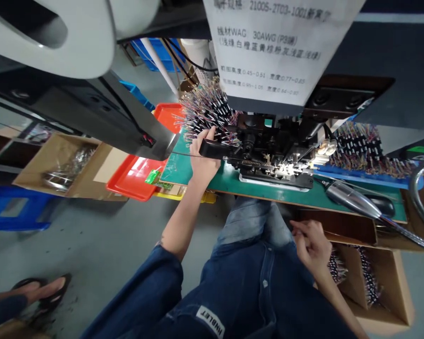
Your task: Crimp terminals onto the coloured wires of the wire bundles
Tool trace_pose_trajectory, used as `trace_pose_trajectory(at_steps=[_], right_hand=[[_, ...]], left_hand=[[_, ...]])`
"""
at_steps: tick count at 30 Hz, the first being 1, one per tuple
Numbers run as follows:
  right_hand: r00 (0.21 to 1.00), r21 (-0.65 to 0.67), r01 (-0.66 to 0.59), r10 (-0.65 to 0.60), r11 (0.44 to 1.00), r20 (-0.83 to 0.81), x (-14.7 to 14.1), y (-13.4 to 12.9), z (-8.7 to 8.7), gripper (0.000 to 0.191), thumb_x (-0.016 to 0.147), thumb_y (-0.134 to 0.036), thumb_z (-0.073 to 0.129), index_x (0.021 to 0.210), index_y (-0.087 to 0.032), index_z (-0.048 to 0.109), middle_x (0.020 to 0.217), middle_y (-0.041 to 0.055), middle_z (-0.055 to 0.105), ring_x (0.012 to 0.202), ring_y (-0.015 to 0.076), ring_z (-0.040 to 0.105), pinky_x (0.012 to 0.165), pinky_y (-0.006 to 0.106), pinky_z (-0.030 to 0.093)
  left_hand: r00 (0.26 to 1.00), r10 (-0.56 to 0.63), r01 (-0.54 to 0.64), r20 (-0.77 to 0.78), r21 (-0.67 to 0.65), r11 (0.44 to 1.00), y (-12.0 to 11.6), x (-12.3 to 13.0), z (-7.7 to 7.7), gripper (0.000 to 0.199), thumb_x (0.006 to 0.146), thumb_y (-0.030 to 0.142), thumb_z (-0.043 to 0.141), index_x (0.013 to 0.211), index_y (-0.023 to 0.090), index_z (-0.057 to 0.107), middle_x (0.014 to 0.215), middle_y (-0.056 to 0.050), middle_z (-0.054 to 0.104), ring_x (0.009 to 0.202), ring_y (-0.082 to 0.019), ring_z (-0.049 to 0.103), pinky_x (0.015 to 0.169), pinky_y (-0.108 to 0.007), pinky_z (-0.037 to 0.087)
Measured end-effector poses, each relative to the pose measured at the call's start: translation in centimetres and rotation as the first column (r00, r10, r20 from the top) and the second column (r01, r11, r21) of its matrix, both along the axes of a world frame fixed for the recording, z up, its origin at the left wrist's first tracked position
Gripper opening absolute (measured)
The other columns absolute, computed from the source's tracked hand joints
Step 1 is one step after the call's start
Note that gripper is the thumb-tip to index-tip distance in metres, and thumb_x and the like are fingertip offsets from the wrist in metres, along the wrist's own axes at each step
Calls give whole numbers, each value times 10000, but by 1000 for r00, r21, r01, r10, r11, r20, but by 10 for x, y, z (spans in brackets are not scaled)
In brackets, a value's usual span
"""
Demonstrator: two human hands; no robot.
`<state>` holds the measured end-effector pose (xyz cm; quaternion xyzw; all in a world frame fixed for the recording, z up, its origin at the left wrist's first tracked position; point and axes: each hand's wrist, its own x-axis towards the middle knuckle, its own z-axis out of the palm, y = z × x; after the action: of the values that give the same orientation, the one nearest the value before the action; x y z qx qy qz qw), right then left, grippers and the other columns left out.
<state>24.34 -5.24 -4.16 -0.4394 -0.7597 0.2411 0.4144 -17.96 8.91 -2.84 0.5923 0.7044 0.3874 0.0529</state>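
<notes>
My left hand (205,153) grips a black connector strip (215,148) beside the jaws of a wire crimping machine (272,160). A dense bundle of multicoloured thin wires with black connectors (207,110) fans out just above that hand. The machine stands on a green work mat (268,188). My right hand (313,247) hangs over my jeans-clad lap with its fingers pinched together, and I see nothing clear between them. It is nearest to a cardboard box (378,282) holding wire bundles with connectors (367,278).
A printed paper sign (279,47) hangs above the machine. Another wire bundle (360,148) lies on a blue rack (367,176) to the right, near a metal gooseneck lamp (353,200). An orange tray (134,174) and cardboard box (63,165) sit left. A sandalled foot (45,289) shows lower left.
</notes>
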Motion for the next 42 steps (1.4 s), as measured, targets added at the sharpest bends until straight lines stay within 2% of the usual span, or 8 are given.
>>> trace_pose_trajectory(at_steps=[6,11,16,21,24,29,32,42], right_hand=[[994,20,-91,92,996,-63,-30,-3,11,515,1019,-45,657,1388,-334,870,792,7,779,732,273,776,755,485,592],[994,-55,-105,102,993,-46,-31,-1,7,443,1036,-68,660,1326,-317,883,818,15,804,743,269,774,775,487,599],[988,-93,-140,132,986,-81,-46,3,-8,341,1087,-126,641,1248,-292,891,786,14,791,707,251,740,766,468,566],[974,-234,-216,193,948,-119,-73,10,-13,282,1162,-221,628,1256,-276,888,856,28,844,771,227,776,820,422,579],[955,-420,-287,222,861,-197,-96,14,-10,240,1168,-356,696,1289,-255,876,1006,60,891,875,229,818,832,372,618],[932,-447,-323,198,834,-305,-126,18,-2,212,1121,-425,798,1106,-224,862,965,63,832,825,215,744,734,334,569],[922,-425,-336,201,841,-331,-123,20,9,259,1179,-416,703,1081,-226,851,1012,80,841,867,220,748,751,341,562],[897,-532,-407,217,742,-385,-90,20,51,357,1217,-449,631,1136,-192,864,726,-16,703,624,143,585,621,274,450]], left_hand=[[996,64,-66,-63,-31,997,-41,-7,-14,358,1132,401,648,1355,185,827,1506,-268,761,1496,-483,638,1339,-677,383],[991,97,-95,-96,25,995,-109,14,-9,375,1184,440,609,1352,240,879,1191,-170,838,1131,-357,776,1059,-507,548],[971,143,-130,189,-84,988,-150,38,-3,264,1104,389,739,1210,204,895,880,-48,781,692,-177,618,720,-308,498],[608,147,62,780,-232,971,-172,69,-12,411,1001,548,859,1165,173,815,760,-16,757,553,-121,518,557,-246,415],[433,170,191,885,-275,942,-189,104,-19,435,971,574,896,1116,191,749,838,-26,795,515,-93,470,513,-231,383],[735,83,120,673,-249,961,-212,143,-26,284,1043,433,840,917,222,697,752,40,648,624,-117,554,643,-246,452],[791,-45,181,610,-162,970,-216,139,-27,270,971,429,925,980,230,742,774,42,671,612,-126,585,641,-260,471],[249,-48,325,967,-36,945,-141,138,-6,356,1029,541,892,1061,186,902,973,-94,856,703,-149,652,661,-275,533]])
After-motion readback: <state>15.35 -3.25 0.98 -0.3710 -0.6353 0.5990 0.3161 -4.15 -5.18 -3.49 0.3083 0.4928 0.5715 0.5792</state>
